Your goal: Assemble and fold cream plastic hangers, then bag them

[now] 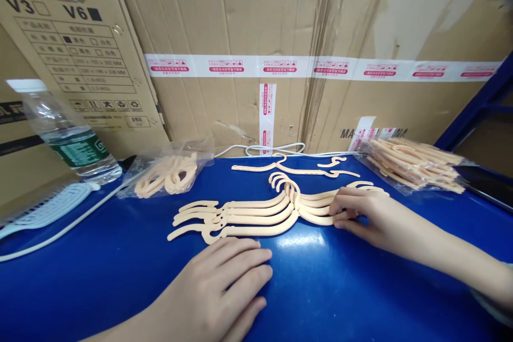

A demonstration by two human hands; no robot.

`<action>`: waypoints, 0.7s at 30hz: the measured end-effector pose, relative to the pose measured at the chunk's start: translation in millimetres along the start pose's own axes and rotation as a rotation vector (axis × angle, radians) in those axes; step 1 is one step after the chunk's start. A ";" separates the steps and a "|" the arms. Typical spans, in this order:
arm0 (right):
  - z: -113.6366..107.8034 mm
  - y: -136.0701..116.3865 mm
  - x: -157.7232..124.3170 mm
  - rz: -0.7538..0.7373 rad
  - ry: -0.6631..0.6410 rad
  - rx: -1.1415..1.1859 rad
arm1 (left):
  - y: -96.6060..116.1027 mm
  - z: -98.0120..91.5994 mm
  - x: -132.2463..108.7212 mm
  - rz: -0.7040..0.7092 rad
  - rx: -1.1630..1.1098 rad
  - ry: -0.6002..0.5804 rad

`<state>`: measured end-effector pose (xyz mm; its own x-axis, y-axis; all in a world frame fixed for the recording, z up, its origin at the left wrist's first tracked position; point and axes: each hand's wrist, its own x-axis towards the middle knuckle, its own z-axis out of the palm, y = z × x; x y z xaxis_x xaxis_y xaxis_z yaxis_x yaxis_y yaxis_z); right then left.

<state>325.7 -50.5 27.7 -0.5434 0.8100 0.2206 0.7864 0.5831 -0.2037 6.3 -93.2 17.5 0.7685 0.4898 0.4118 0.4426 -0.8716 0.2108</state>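
Several beige plastic folding hangers (pixel 256 230) lie in an overlapping row on the blue table, their hooks bunched in the middle. My right hand (pixel 366 214) pinches the right arm of the nearest hanger between thumb and fingers. Those fingers hide the far end of that arm. My left hand (pixel 228 283) rests low over the table with its fingers stretched out, just in front of the row's left end. Its fingertips partly cover a beige edge, and I cannot tell whether they touch it. Behind the row lies another hanger (pixel 296 170), spread out, with a small loose beige piece (pixel 332 162) beside it.
A clear bag of beige hanger parts (pixel 170 173) lies at left, another bag (pixel 417 165) at right. At far left are a water bottle (pixel 76 141) and a pale blue hairbrush (pixel 52 208). White cable (pixel 80 222) crosses the table. Cardboard boxes (pixel 224 21) wall the back.
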 end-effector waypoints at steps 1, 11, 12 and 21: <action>-0.5 -0.8 -0.2 0.004 0.000 0.001 | -0.9 1.1 -0.7 0.020 0.000 0.017; -3.4 -6.1 -1.3 0.003 0.068 0.006 | 8.6 9.9 -9.4 -0.017 -0.140 0.184; -3.5 -6.4 -1.5 0.004 0.072 0.010 | 8.4 10.0 -9.3 -0.005 -0.113 0.181; -0.9 -6.1 -1.9 0.011 0.104 0.019 | -3.1 0.0 -2.9 0.216 0.091 0.138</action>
<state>322.2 -55.7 29.3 -0.5007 0.8059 0.3160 0.7857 0.5763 -0.2248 2.7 -91.9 15.6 0.7821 0.2800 0.5567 0.3196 -0.9472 0.0273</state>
